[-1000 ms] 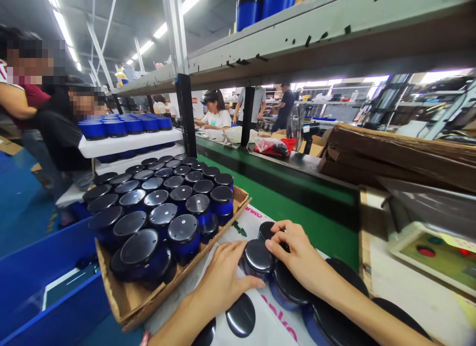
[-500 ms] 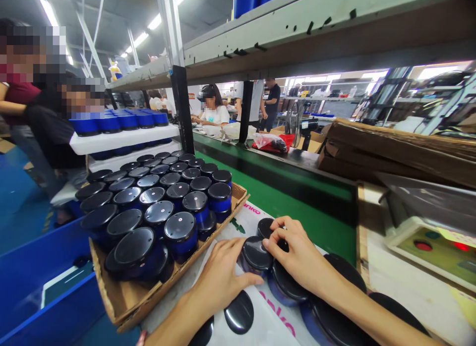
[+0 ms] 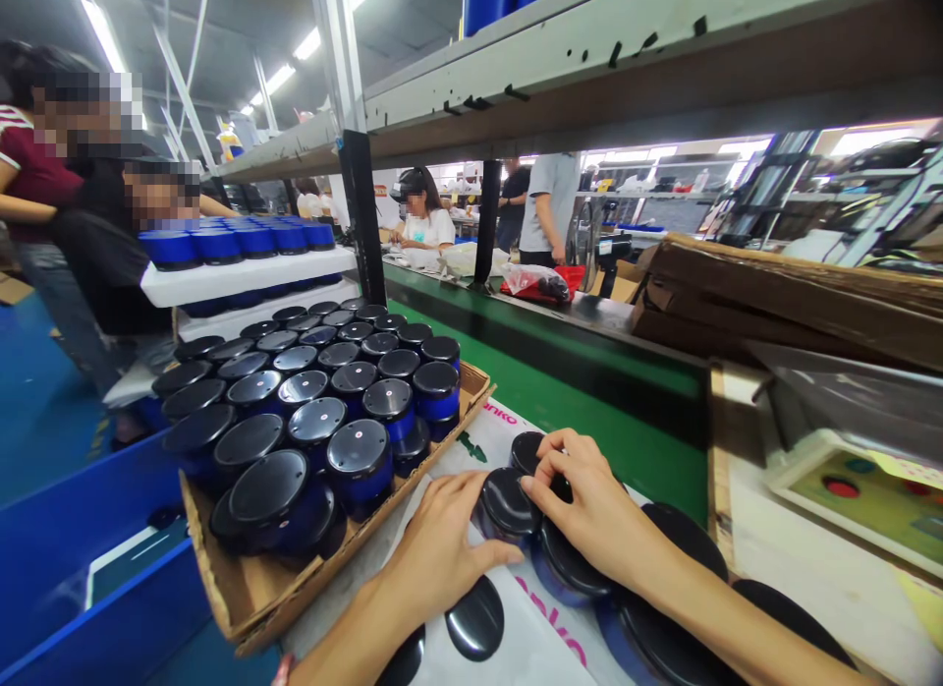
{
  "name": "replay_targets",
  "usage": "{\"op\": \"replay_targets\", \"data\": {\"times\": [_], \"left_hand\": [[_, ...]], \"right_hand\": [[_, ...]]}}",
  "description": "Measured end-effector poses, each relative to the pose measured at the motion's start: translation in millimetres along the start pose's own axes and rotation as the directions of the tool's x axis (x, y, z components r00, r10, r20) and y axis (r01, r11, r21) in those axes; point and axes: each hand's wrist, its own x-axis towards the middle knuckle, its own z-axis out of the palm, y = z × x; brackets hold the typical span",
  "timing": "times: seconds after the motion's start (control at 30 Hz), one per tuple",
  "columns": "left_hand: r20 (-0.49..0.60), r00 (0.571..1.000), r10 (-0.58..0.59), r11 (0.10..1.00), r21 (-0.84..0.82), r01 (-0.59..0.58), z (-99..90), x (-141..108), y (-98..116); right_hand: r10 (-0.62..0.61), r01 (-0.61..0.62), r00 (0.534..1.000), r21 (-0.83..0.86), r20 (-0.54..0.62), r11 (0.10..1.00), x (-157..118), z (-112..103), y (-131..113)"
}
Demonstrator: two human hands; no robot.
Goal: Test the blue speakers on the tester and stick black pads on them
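Note:
My left hand (image 3: 446, 534) is cupped at the near left side of a round blue piece with a glossy black top (image 3: 510, 502). Its thumb lies in front of the piece, and the other fingertips are partly hidden. Over the far right edge of that top, my right hand (image 3: 579, 480) has thumb and fingers bent into a pinch; anything between them is too small to make out. A second black-topped piece (image 3: 526, 450) stands just behind. Below my left hand, a glossy black disc (image 3: 475, 619) lies on a white sheet (image 3: 516, 652).
At left, a cardboard tray (image 3: 257, 617) holds many black-topped blue pieces, beside a blue bin (image 3: 44, 558). A green conveyor belt (image 3: 589, 371) runs behind. More black-topped pieces (image 3: 663, 627) sit under my right forearm. A control box (image 3: 869, 499) stands at right; people work nearby.
My hands have stayed in place. The red light on the control box has dimmed. A person in the background has shifted right, and a person at the left has moved slightly.

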Motion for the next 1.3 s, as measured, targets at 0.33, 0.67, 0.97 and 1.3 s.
{"op": "replay_targets", "data": {"times": [0.33,0.67,0.97,1.3], "left_hand": [[0.049,0.994,0.102,0.993,0.062,-0.105,4.8,-3,-1],[-0.087,0.996,-0.017,0.999,0.04,0.02,-26.3,-51,-1],[-0.006,0.997,-0.072,0.997,-0.042,0.072,-10.1,-79,-21],[-0.043,0.996,-0.081,0.997,0.013,0.082,-22.3,-69,-10]], "right_hand": [[-0.067,0.082,0.994,-0.201,0.082,0.976,1,-6,-4],[-0.292,0.43,0.797,-0.157,0.529,0.889,-18,-28,-65],[-0.339,0.489,0.656,-0.038,0.674,0.872,-3,16,-74],[-0.337,0.26,0.894,0.27,0.296,0.927,-30,-51,-60]]}}
